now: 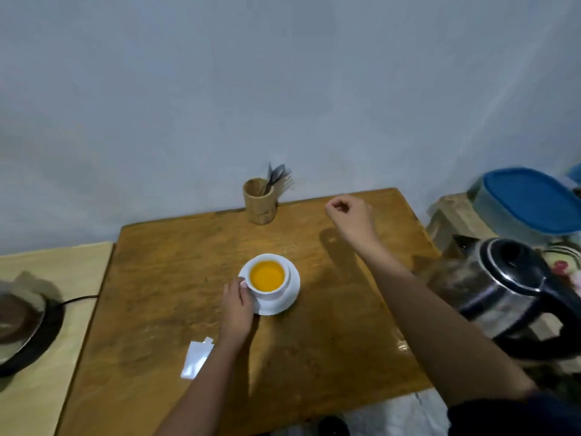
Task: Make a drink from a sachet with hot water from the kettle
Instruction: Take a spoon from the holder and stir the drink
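Observation:
A white cup [280, 289] full of orange drink stands on a white saucer [290, 298] in the middle of the wooden table [176, 278]. My left hand [236, 306] grips the cup's left side at the rim. My right hand [350, 220] hovers over the table's far right part, fingers curled with nothing visible in them. A torn white sachet [196, 357] lies flat near my left forearm. The steel and black kettle [515, 297] stands off the table's right edge, blurred.
A wooden holder [259, 201] with spoons and forks stands at the table's far edge by the wall. A blue-lidded container [531, 202] rests on a crate at the right. A round dark appliance [22, 322] with a cable sits on the pale surface at the left.

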A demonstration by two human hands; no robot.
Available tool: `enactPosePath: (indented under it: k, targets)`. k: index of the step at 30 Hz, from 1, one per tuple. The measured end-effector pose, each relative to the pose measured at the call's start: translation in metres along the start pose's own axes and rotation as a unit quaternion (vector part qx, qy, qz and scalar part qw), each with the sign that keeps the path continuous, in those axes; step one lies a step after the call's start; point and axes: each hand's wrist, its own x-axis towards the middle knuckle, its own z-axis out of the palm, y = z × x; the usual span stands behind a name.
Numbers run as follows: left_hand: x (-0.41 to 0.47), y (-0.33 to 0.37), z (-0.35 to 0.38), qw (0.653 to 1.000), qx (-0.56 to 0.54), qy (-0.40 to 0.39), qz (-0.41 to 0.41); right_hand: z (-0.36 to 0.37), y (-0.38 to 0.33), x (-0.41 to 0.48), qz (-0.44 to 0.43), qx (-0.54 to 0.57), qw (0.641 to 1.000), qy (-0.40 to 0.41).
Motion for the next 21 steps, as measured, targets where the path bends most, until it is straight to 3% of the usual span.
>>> enactPosePath:
  k: [3, 6, 14, 21]
  targets:
    - [0.006, -0.007, -0.005, 0.999, -0.005, -0.035, 0.026, 0.056, 0.0, 0.024, 0.085, 0.043, 0.993, -0.07]
    - [0.014, -0.015, -0.01, 0.997, -0.013, -0.07, 0.041, 0.101, -0.003, 0.047, 0.144, 0.074, 0.983, -0.084]
    - [0.025, -0.028, -0.013, 0.991, -0.048, -0.105, 0.069, 0.172, -0.017, 0.09, 0.196, 0.051, 0.979, -0.023]
    - [0.03, -0.034, -0.015, 0.983, -0.079, -0.136, 0.095, 0.207, -0.019, 0.108, 0.22, -0.114, 0.967, 0.061]
